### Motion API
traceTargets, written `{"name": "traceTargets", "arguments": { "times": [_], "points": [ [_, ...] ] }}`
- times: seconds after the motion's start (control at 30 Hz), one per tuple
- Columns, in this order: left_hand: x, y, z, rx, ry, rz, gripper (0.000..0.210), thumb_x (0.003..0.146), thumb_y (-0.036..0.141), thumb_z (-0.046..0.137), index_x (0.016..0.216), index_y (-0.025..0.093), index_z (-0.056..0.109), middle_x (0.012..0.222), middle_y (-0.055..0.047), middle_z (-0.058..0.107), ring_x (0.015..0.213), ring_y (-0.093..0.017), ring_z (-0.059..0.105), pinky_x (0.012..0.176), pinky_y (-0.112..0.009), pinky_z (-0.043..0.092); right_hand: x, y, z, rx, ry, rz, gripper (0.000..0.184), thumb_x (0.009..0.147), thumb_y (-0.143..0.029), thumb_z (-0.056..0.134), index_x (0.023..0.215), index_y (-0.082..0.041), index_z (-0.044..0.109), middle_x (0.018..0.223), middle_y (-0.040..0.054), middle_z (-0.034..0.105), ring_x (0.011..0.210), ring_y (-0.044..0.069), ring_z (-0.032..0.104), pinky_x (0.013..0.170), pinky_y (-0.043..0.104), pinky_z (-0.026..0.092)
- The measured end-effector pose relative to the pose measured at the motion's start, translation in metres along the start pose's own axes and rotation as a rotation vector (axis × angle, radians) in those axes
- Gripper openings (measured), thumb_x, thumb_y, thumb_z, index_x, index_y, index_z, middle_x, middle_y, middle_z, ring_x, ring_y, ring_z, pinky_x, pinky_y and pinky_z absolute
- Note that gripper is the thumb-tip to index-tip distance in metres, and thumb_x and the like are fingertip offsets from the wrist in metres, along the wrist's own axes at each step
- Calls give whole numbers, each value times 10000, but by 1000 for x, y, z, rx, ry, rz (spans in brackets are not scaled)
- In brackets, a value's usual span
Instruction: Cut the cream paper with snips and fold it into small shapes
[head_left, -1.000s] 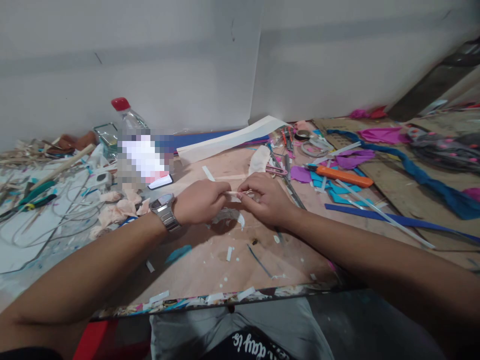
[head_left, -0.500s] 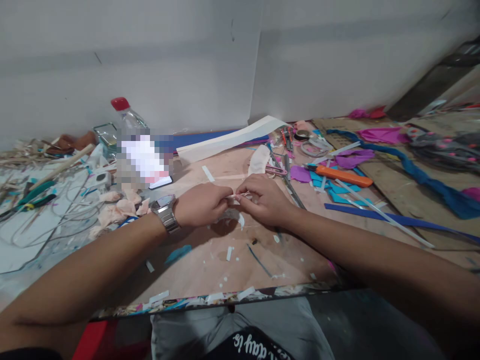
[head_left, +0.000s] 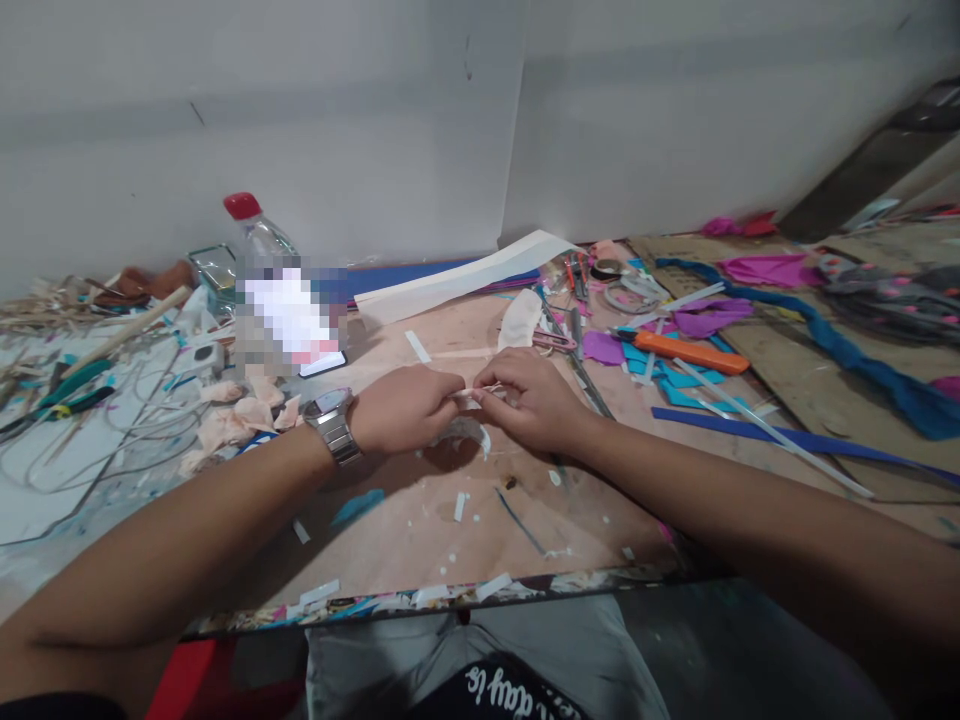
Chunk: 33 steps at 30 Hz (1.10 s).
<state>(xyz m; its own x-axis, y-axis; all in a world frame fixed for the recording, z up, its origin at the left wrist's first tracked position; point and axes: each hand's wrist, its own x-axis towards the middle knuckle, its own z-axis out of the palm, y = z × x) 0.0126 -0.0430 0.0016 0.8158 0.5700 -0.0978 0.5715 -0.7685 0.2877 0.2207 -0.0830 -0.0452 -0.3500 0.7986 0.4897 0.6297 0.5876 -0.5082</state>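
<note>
A thin whitish strip, perhaps paper, is pinched between my two hands just above the table. My left hand, with a metal watch on its wrist, is closed on the strip's left part. From the other side, the thumb and fingertips of my right hand grip it, almost touching the left fingertips. Much of the strip is hidden by my fingers. A pale smear or scrap lies below the hands, partly covered. Just beyond my right hand rests a cream-coloured piece.
A lit phone leans against a red-capped bottle. An orange utility knife lies among coloured scraps on the right. Pliers and cables sit at left. A long cream strip lies behind on the wooden tabletop.
The fingers have shifted slightly, showing a bit more of the whitish strip. Both hands stay in nearly the same place, and the view has moved very little.
</note>
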Motion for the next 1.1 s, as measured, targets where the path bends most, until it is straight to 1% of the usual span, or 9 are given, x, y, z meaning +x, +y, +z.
{"name": "traceTargets", "arguments": {
  "times": [0.13,0.23,0.47,0.6,0.73,0.83,0.93,1.1],
  "points": [
    [-1,0,0,-18,-9,44,370,1023,360,346,1007,176,667,860,-75,723,718,-185,612,666,-309,363,0,0,0,0,-11,12,126,905,-272,634,831,-197,703,812,50,734,804,218,653,801,367,418],
    [-1,0,1,-13,-11,44,381,1031,373,332,1031,180,660,879,-78,723,738,-193,619,675,-315,364,0,0,0,1,-9,9,124,905,-269,637,832,-193,704,813,53,733,808,218,653,803,367,417],
    [0,-1,1,38,-7,9,293,969,273,390,1011,188,667,859,-76,723,724,-198,617,644,-313,347,0,-1,0,5,-1,8,133,909,-278,631,829,-198,702,811,52,731,803,217,647,799,365,415],
    [1,-1,1,46,0,-8,290,962,271,391,984,194,669,839,-75,718,704,-198,605,621,-311,328,0,0,0,7,-13,7,132,907,-283,631,834,-200,705,814,50,732,806,219,648,799,365,417],
    [0,-1,1,49,5,-2,284,951,269,398,992,196,670,847,-74,716,708,-196,598,634,-311,332,0,0,0,7,-4,4,133,908,-278,631,835,-197,707,814,53,731,802,217,647,792,364,418],
    [-1,0,1,3,19,12,316,992,354,383,989,196,657,853,-68,714,713,-192,599,657,-311,345,0,-1,0,9,-2,3,143,909,-287,637,831,-194,711,806,52,732,801,217,651,794,365,418],
    [-2,0,0,-32,32,17,443,1038,483,319,959,192,645,851,-70,712,735,-195,608,672,-313,353,0,-2,-1,10,-9,10,146,908,-295,645,825,-194,710,803,49,733,804,217,654,799,365,419],
    [-1,0,0,-9,41,4,384,1041,412,332,947,191,632,853,-69,706,747,-196,604,677,-316,346,0,-2,-1,1,-9,12,128,905,-280,641,833,-196,706,812,50,731,807,218,654,805,366,417]
  ]
}}
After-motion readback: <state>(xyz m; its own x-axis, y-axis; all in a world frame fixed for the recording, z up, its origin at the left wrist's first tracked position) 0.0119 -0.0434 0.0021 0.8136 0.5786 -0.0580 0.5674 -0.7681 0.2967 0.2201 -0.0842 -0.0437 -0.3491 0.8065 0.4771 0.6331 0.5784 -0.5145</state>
